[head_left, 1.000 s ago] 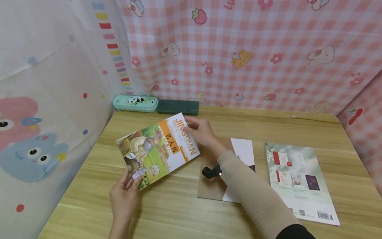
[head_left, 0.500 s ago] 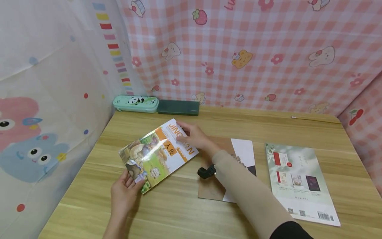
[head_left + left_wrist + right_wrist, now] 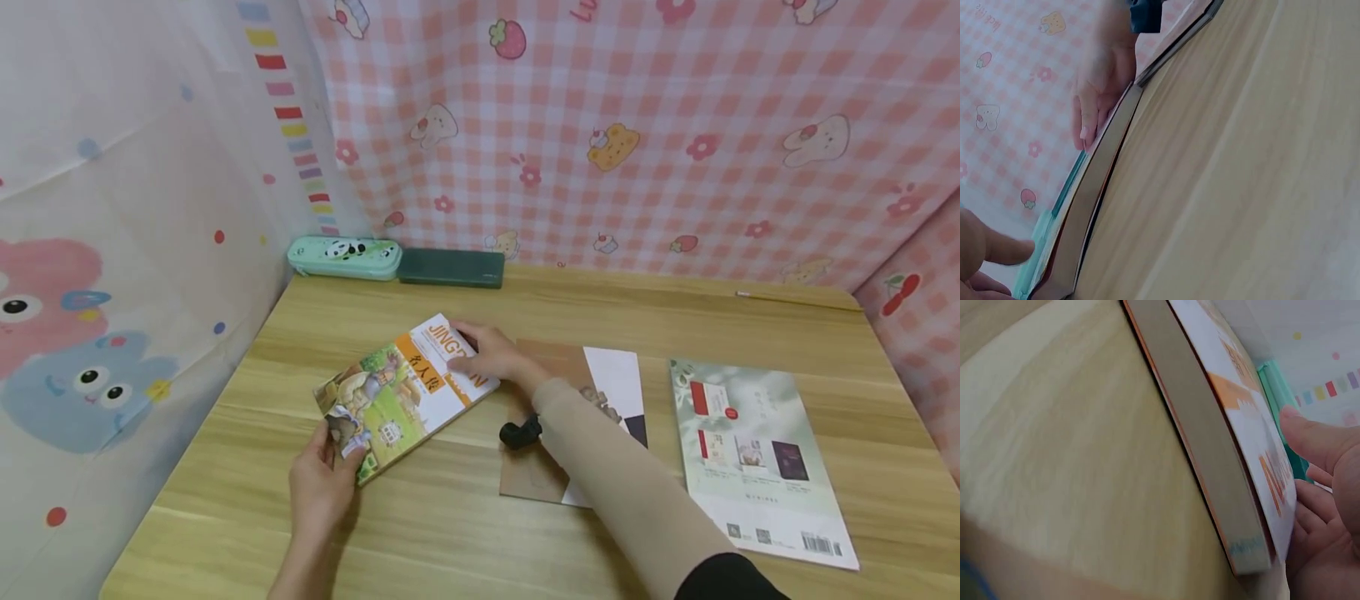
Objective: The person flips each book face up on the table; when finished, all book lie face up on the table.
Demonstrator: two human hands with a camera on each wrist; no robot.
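Observation:
A paperback book (image 3: 408, 417) with an orange and white illustrated cover lies slanted on the wooden table, left of centre. At its near left corner is my left hand (image 3: 322, 483), fingers along the edge and thumb over the cover. My right hand (image 3: 487, 354) spans the far right end, fingers at the edge. In the right wrist view the right thumb (image 3: 1310, 434) stands off the cover, and the page edges (image 3: 1204, 425) show. The left thumb (image 3: 1007, 249) is likewise raised beside the book in the left wrist view.
A brown and white booklet (image 3: 536, 479) lies partly under my right forearm. Farther right is a pale green magazine (image 3: 765, 433). Along the back stand a mint panda pencil case (image 3: 345, 258), a dark green case (image 3: 450, 268) and a pencil (image 3: 798, 301). Cloth hangs behind.
The book has come down from a raised tilt to lie on the table, shifting slightly toward me. Both hands have moved along with it at its two ends.

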